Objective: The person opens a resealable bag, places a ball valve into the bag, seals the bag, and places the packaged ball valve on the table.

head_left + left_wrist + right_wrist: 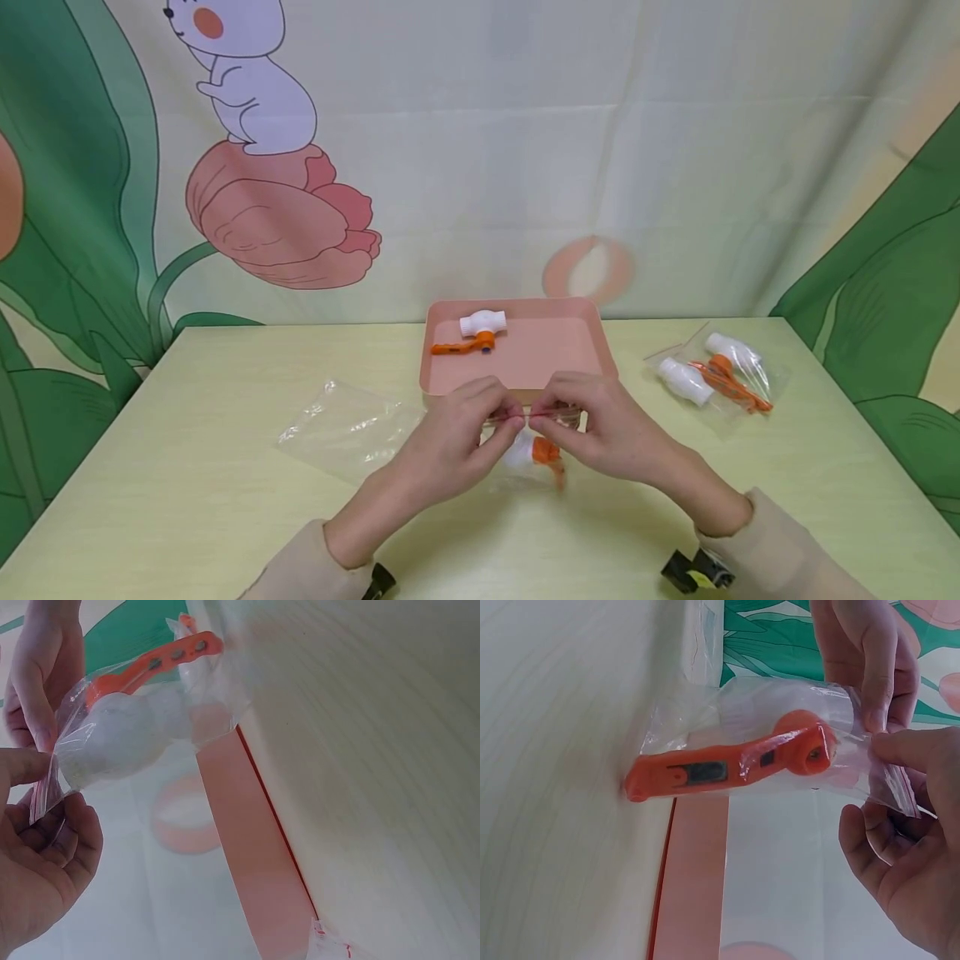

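A clear zip bag [705, 712] hangs between my two hands, holding a white plastic ball valve [124, 739] with an orange lever handle [735, 766]. My left hand [457, 433] pinches the bag's top edge between thumb and fingers. Close beside it, my right hand [600, 425] pinches the same edge, thumb tips nearly meeting. In the right wrist view the handle's end hangs close to the tabletop; whether the bag touches it I cannot tell. From the head view the hands partly hide the bag and valve.
Behind the hands stands a pink tray [555, 342] with a loose white and orange ball valve [480, 332] in its left part. An empty-looking clear bag [352, 429] lies at left on the table [187, 500]. At right lies a bag [720, 379] with more white and orange parts.
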Demonstrator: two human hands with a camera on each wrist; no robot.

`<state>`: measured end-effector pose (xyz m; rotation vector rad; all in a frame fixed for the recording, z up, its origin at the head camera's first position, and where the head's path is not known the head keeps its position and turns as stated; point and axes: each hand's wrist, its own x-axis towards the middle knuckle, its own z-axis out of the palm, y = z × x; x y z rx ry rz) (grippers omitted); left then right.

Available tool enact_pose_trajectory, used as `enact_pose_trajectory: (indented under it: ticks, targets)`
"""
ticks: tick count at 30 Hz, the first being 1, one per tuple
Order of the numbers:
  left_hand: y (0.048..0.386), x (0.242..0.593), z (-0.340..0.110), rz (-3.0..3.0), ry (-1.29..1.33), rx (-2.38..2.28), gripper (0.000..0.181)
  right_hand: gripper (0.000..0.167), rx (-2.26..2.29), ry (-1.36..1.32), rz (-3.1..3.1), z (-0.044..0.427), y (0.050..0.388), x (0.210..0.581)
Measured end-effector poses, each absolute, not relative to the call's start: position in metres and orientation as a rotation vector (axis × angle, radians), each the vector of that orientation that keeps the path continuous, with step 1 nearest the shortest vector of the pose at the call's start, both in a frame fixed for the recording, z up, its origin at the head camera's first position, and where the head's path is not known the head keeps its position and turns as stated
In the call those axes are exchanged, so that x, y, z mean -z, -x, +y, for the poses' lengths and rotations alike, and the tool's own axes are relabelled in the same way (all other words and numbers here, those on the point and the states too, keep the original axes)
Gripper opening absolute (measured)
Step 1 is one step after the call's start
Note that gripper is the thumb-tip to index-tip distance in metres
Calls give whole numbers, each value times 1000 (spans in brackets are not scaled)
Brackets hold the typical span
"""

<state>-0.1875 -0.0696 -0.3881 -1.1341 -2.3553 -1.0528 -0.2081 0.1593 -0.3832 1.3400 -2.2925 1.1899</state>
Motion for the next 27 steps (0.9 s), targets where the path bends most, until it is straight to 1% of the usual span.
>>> enact_pose_trajectory:
  ticks: [7,16,21,27]
  targets:
    - [187,387,-68,-2339,1145,1060,7,19,-1120,-1355,-2268,159,206,382]
    - [186,387,-66,-2370,1164,1003,5,20,-1048,-1336,-2357,159,205,378]
    - [185,385,-67,-2396,1161,922,5,18,-969,-1312,-2360,161,203,377]
    - [186,381,-70,-2427,1136,799,11,15,-890,-1283,-2331,164,202,375]
